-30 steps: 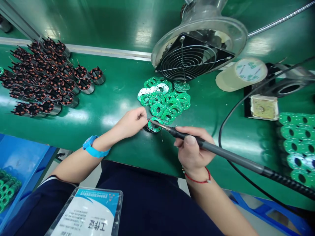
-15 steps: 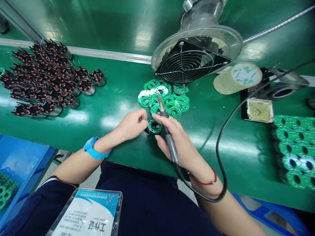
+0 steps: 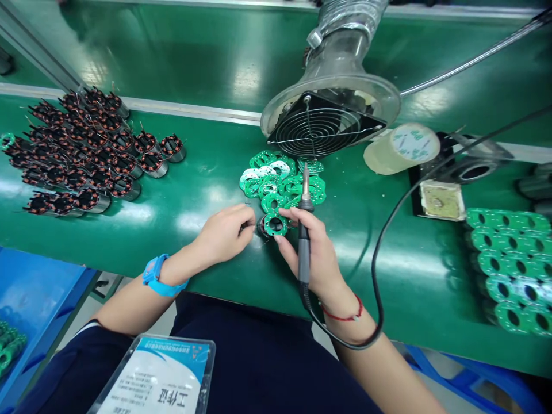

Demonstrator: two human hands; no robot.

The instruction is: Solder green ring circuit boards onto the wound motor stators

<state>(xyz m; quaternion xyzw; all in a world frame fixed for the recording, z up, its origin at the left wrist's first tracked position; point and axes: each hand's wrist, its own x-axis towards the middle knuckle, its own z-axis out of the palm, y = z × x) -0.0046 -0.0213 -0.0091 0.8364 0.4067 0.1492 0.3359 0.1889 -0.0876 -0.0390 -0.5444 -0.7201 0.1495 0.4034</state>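
Observation:
My right hand [image 3: 319, 253] holds a soldering iron [image 3: 304, 247], its tip pointing away from me above the loose boards. The thumb and forefinger of that hand are also at the edge of a green ring-shaped circuit board [image 3: 282, 229], which lies on top of a motor stator [image 3: 261, 226]. My left hand [image 3: 228, 232] is closed in a pinch just left of this stator; whatever is between its fingertips is too small to make out. Beyond both hands lies a loose heap of green ring boards [image 3: 294, 185].
Several wound stators [image 3: 97, 158] stand in rows at the left. An extractor fan [image 3: 317, 135] hangs over the back of the green bench [image 3: 207, 172]. To the right are a tape roll [image 3: 401, 148], a soldering sponge [image 3: 442, 200] and stacked boards [image 3: 511, 264]. The iron's cable [image 3: 377, 276] loops over my right forearm.
My right hand has turned the soldering iron more upright and its tip has swung right. The board-topped stator sits slightly further right in view. My left hand stays pinched beside it.

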